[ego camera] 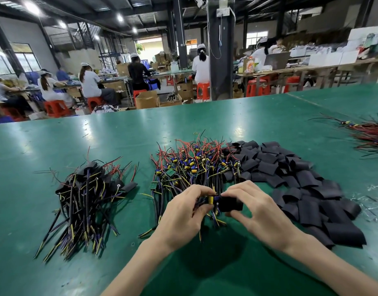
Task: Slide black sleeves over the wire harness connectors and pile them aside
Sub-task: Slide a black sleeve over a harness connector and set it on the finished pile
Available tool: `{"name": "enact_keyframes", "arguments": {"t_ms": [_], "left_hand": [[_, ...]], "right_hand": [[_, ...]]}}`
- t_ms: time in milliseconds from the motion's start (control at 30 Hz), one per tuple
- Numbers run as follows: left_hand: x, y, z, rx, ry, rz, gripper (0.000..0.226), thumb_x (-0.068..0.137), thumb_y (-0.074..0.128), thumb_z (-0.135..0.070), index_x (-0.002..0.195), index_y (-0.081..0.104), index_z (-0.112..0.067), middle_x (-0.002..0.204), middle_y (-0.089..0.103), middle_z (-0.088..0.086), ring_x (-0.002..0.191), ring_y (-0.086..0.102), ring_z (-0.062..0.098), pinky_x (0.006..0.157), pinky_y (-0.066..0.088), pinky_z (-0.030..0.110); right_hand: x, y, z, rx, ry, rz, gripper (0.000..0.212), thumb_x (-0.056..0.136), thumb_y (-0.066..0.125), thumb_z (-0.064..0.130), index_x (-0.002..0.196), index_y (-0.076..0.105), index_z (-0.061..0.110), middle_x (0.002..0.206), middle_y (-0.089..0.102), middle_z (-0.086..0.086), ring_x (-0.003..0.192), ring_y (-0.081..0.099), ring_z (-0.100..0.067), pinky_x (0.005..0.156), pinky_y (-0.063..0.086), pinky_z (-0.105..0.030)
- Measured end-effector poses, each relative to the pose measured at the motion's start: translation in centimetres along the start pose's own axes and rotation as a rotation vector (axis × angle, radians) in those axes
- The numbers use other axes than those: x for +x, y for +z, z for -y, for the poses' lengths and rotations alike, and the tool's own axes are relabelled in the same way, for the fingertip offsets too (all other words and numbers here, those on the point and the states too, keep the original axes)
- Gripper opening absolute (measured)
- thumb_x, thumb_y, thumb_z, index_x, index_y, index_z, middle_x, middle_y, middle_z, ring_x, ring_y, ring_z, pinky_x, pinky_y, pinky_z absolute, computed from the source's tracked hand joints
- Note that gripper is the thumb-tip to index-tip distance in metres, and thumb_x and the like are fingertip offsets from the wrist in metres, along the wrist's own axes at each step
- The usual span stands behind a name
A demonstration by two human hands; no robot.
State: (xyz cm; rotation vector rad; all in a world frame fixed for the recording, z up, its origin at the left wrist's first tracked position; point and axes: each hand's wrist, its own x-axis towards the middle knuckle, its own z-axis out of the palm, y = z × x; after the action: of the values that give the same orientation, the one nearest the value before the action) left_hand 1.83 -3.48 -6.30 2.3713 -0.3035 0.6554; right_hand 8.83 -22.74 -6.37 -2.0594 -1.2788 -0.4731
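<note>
Black sleeve [230,203] sits between our two hands, low in the middle of the view. We hold it just above the green table [77,133], at the near edge of the heap of bare harnesses [196,165]. Its left end meets the yellow and blue parts of a harness connector [211,199], which touches the sleeve's mouth; we cannot tell how far inside the connector is.

Our left hand [183,214] is curled round that connector and its wires. Thumb and fingertips pinch it from both sides, and the dark leads trail down and to the left below the hand. Our right hand [258,212] grips the sleeve, thumb beneath and forefinger curled over its top edge, with the other fingers loosely bent beside it. Both forearms come in from the bottom edge, and the two hands nearly touch at the fingertips.

Behind our hands the bare harnesses lie tangled: red, black and yellow wires with blue and yellow parts. Touching that heap on its right, a broad spread of loose sleeves [301,184] lies flat and reaches down past our right wrist. Well apart to the left lies a pile of sleeved harnesses [87,189], leads pointing toward us. Near the table's far right edge lies another wire bundle [371,133]. Beyond the table, people in white caps sit on red stools [55,107].
</note>
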Motion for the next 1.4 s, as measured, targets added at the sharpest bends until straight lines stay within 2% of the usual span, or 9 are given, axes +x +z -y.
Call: {"name": "enact_keyframes", "arguments": {"t_ms": [200,300,400,600,767,933,1100,1233,1400], "left_hand": [[0.0,0.1,0.0,-0.017,0.002,0.023,0.026,0.086,0.066,-0.011,0.108,0.062,-0.023,0.09,0.057,-0.024,0.078,0.051,-0.009,0.071,0.037,0.008],[-0.3,0.4,-0.2,-0.018,-0.005,0.061,0.028,0.087,0.064,-0.012,0.112,0.059,-0.024,0.095,0.059,-0.022,0.085,0.054,-0.004,0.077,0.045,0.017],[-0.4,0.6,-0.2,-0.025,-0.041,0.071,0.033,0.089,0.063,-0.012,0.117,0.05,-0.025,0.091,0.057,-0.024,0.08,0.054,-0.001,0.076,0.047,0.025],[-0.3,0.6,-0.7,0.037,-0.038,-0.054,0.02,0.087,0.067,-0.021,0.104,0.057,-0.02,0.094,0.055,-0.015,0.081,0.052,0.005,0.074,0.048,0.03],[-0.3,0.5,-0.8,0.025,-0.007,-0.046,0.023,0.082,0.071,-0.012,0.103,0.062,-0.019,0.09,0.051,-0.014,0.081,0.051,0.002,0.073,0.047,0.027],[-0.2,0.5,-0.8,-0.098,-0.035,-0.044,0.024,0.083,0.07,-0.006,0.104,0.065,-0.019,0.088,0.06,-0.014,0.082,0.057,0.001,0.074,0.042,0.01],[-0.1,0.7,-0.9,-0.32,-0.176,-0.059,0.026,0.084,0.07,-0.006,0.101,0.057,-0.02,0.076,0.063,-0.014,0.069,0.056,0.001,0.064,0.041,0.012],[-0.1,0.9,-0.9,-0.355,-0.195,-0.057,0.023,0.083,0.071,-0.006,0.098,0.059,-0.019,0.071,0.061,-0.012,0.068,0.055,0.003,0.064,0.044,0.016],[-0.2,1.0,-0.8,-0.312,-0.179,-0.052,0.018,0.082,0.072,-0.006,0.093,0.063,-0.017,0.07,0.061,-0.007,0.063,0.053,0.0,0.06,0.041,0.012]], "right_hand": [[0.0,-0.1,0.1,0.033,0.023,-0.022,0.036,0.073,0.077,0.005,0.106,0.065,0.008,0.101,0.061,0.005,0.095,0.054,-0.016,0.085,0.043,-0.024],[-0.1,-0.1,0.0,-0.002,-0.021,0.006,0.037,0.072,0.077,0.003,0.107,0.065,0.008,0.102,0.061,0.004,0.097,0.052,-0.015,0.087,0.043,-0.024],[-0.1,-0.2,-0.1,0.006,-0.03,0.011,0.04,0.071,0.079,0.005,0.109,0.066,0.008,0.103,0.06,0.004,0.099,0.051,-0.011,0.089,0.042,-0.021],[-0.1,-0.3,0.2,0.018,-0.017,-0.039,0.036,0.073,0.079,0.014,0.106,0.067,0.006,0.1,0.062,0.003,0.094,0.054,-0.015,0.084,0.045,-0.024],[0.0,0.0,0.2,0.04,-0.016,-0.022,0.033,0.075,0.078,0.01,0.106,0.068,0.007,0.101,0.063,0.004,0.093,0.056,-0.015,0.085,0.045,-0.025],[0.1,-0.2,0.1,0.045,-0.003,-0.056,0.031,0.074,0.079,0.012,0.103,0.068,0.009,0.099,0.062,0.006,0.094,0.055,-0.015,0.082,0.046,-0.027],[0.1,0.1,0.4,-0.005,-0.049,-0.083,0.035,0.072,0.08,0.009,0.104,0.067,0.008,0.1,0.061,0.005,0.094,0.056,-0.019,0.079,0.049,-0.032],[-0.1,0.3,0.4,-0.037,-0.073,-0.082,0.037,0.071,0.081,0.008,0.105,0.067,0.008,0.101,0.061,0.003,0.094,0.056,-0.019,0.076,0.051,-0.034],[-0.2,0.5,0.3,-0.059,-0.093,-0.062,0.037,0.072,0.081,0.009,0.106,0.066,0.009,0.103,0.061,0.003,0.097,0.056,-0.017,0.077,0.052,-0.034]]}}
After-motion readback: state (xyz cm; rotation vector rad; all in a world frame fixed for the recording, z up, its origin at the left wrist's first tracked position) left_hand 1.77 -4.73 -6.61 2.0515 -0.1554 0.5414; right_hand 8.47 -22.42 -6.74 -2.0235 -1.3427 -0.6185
